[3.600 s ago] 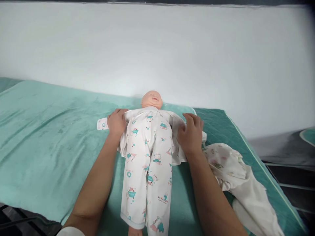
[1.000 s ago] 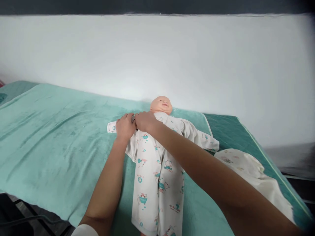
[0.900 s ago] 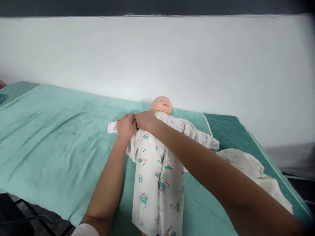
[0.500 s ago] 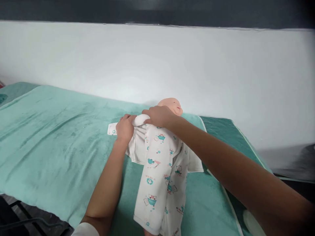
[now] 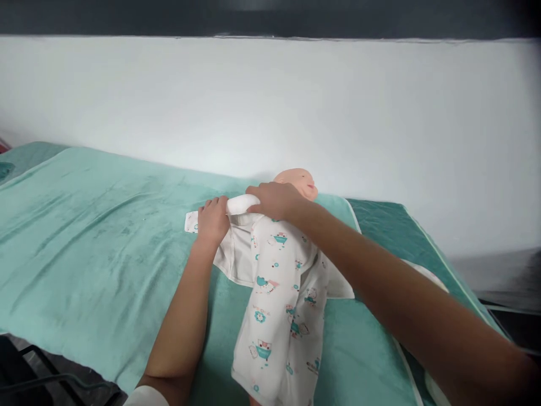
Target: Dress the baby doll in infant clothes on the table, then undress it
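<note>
A baby doll (image 5: 299, 179) lies on its back with its head against the wall side, its face turned right. It wears white printed baby clothes (image 5: 266, 293). One white sleeve (image 5: 242, 204) stretches out to the left between my hands, rounded as if over the doll's arm. My left hand (image 5: 212, 221) is closed around this sleeve near its printed cuff (image 5: 191, 222). Closer to the shoulder, my right hand (image 5: 274, 200) pinches the sleeve's inner end, covering the doll's neck and part of its chest. The open shirt front (image 5: 239, 262) spreads below the sleeve.
A light green blanket (image 5: 105, 237) covers the table, over a darker green cloth (image 5: 380, 225) at the right. A white wall (image 5: 270, 107) rises behind. A white rounded thing (image 5: 425, 273) shows partly behind my right forearm. Dark tubing or frame parts (image 5: 46, 366) lie at lower left.
My left hand has rotated slightly and its fingers have closed over the sleeve, which looks straighter between my hands. The view has shifted a little, and the doll appears slightly further right.
</note>
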Tool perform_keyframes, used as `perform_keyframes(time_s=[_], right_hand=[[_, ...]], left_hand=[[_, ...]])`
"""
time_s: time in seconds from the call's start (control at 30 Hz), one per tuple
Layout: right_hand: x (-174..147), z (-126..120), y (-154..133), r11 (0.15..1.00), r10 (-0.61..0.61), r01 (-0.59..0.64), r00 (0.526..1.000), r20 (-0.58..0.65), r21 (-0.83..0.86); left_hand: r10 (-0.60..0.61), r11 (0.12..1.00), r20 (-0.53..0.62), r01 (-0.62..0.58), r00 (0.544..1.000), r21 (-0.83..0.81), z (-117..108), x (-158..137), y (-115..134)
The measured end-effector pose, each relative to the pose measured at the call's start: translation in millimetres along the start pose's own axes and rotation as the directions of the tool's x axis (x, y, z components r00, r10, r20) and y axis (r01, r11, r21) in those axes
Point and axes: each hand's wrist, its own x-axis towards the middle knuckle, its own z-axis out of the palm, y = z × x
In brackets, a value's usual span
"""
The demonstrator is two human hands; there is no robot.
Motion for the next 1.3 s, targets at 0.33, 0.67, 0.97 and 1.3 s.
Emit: perform_keyframes(time_s=[0.33, 0.67, 0.97, 1.3], right_hand=[[18, 19, -20, 0.997, -0.006, 0.005, 1.0, 0.01, 0.082], [-94, 87, 48, 0.763, 0.503, -0.086, 0.7, -0.506, 0.64], [-103, 133, 72, 0.756, 0.608, -0.334, 0.678, -0.414, 0.563], [-109, 125, 94, 0.609, 0.739, -0.422, 0.608, -0.289, 0.671]], left_hand=[[0.137, 0.99, -0.013, -0.137, 0.991, 0.019, 22, 2, 13], [0.047, 0.994, -0.003, -0.047, 0.999, 0.098, 20, 1, 15], [-0.016, 0.998, -0.028, 0.018, 0.999, 0.067, 20, 3, 27], [0.068, 0.855, -0.178, -0.149, 0.982, -0.497, -16, -25, 88]])
